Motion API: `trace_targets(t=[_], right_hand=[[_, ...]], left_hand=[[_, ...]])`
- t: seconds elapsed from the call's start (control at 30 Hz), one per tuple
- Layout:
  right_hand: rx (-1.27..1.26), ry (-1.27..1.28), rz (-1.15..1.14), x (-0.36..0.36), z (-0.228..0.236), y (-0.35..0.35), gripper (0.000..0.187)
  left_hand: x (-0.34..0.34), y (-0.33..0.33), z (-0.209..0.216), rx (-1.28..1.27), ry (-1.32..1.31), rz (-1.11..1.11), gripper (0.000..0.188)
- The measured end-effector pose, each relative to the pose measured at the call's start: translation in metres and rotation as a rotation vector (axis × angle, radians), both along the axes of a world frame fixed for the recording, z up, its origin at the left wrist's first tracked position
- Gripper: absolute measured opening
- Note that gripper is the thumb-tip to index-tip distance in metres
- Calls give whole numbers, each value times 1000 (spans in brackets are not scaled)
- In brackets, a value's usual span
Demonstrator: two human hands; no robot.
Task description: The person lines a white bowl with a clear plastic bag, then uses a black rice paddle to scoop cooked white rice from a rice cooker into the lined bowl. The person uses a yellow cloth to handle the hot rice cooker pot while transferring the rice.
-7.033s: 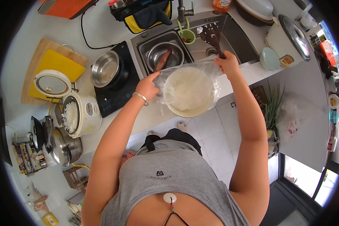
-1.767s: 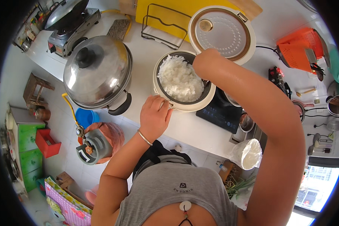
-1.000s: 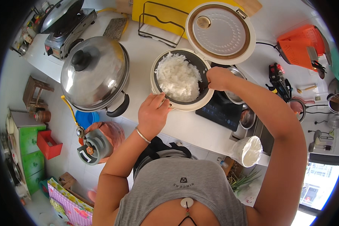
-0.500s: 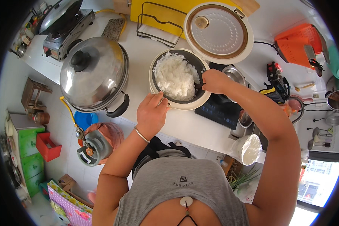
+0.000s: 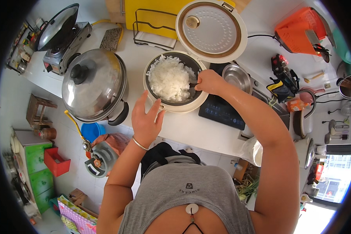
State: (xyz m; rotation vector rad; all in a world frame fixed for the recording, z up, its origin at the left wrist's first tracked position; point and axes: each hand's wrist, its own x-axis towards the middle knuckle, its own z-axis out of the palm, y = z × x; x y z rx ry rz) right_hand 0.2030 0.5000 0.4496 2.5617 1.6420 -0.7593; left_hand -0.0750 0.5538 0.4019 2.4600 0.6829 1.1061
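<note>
An open cream rice cooker (image 5: pixel 202 102) stands on the counter with a dark inner pot (image 5: pixel 192 62). White cooked rice (image 5: pixel 168 78) is heaped mostly toward the pot's left side. At the pot's right edge, my right hand (image 5: pixel 210 82) is closed around a dark rice spoon (image 5: pixel 192 85), whose lower end reaches to the rice; most of its handle is hidden by my fingers. My left hand (image 5: pixel 146 121) has its fingers spread, fingertips at the cooker's near left rim, holding nothing. The cooker's lid (image 5: pixel 212 33) is tipped up at the back right.
Left of the cooker sits a large steel pot with a domed lid (image 5: pixel 93 84). A black induction plate (image 5: pixel 222 113) and a steel bowl (image 5: pixel 238 78) are to the right. Behind are a wire rack (image 5: pixel 154 26) and yellow board (image 5: pixel 160 11). A gas cylinder (image 5: pixel 103 156) stands below left.
My left hand has come off its grip at the cooker's rim, and its fingers have spread. My right hand stays at the pot's right edge. The whole view has shifted slightly.
</note>
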Motion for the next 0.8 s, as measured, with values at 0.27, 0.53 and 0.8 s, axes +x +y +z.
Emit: trace_targets(t=[0.27, 0.53, 0.8], right_hand=[[197, 65, -153, -1, 3, -8, 27], [272, 85, -186, -1, 2, -27, 26], [356, 161, -202, -2, 26, -39, 25]], left_hand=[[-22, -11, 20, -34, -73, 20, 43], [-45, -20, 14, -129, -17, 71, 46], [-38, -31, 15, -254, -145, 9, 47]])
